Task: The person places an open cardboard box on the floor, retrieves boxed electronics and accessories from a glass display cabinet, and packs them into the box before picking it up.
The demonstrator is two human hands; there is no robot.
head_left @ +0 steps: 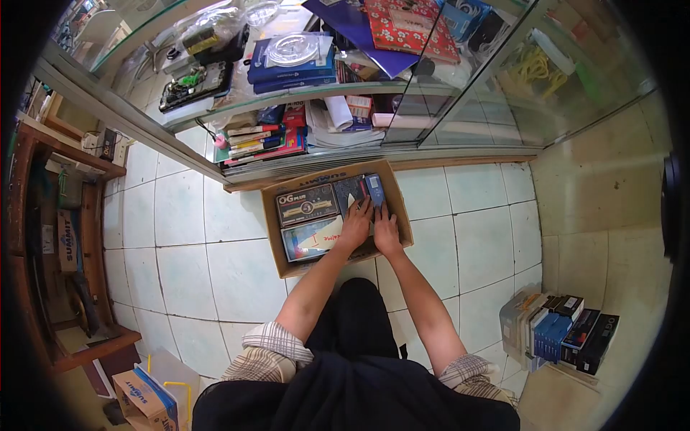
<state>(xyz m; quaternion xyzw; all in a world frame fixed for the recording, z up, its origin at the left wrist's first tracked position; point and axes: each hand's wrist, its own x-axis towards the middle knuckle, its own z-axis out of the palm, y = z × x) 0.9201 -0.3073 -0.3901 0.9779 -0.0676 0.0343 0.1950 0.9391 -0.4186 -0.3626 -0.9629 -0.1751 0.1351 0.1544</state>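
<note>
An open cardboard box (276, 248) stands on the floor in front of me, packed with smaller boxes. Inside it are a black "OG Plus" box (305, 205), a pale box with red lettering (309, 241), a dark box (350, 188) and a narrow blue box (375, 188). My left hand (356, 226) reaches in with fingers stretched out over the dark box, near a white pointed piece (351, 200). Beside it, my right hand (386, 231) rests its outstretched fingers at the near end of the blue box. What lies beneath both hands is hidden.
A glass display case (287, 154) with loaded shelves stands just beyond the box. Several boxes (557, 330) are stacked upright at the right. A wooden cabinet (108, 169) lines the left side, and a "Summit" carton (140, 402) sits at lower left.
</note>
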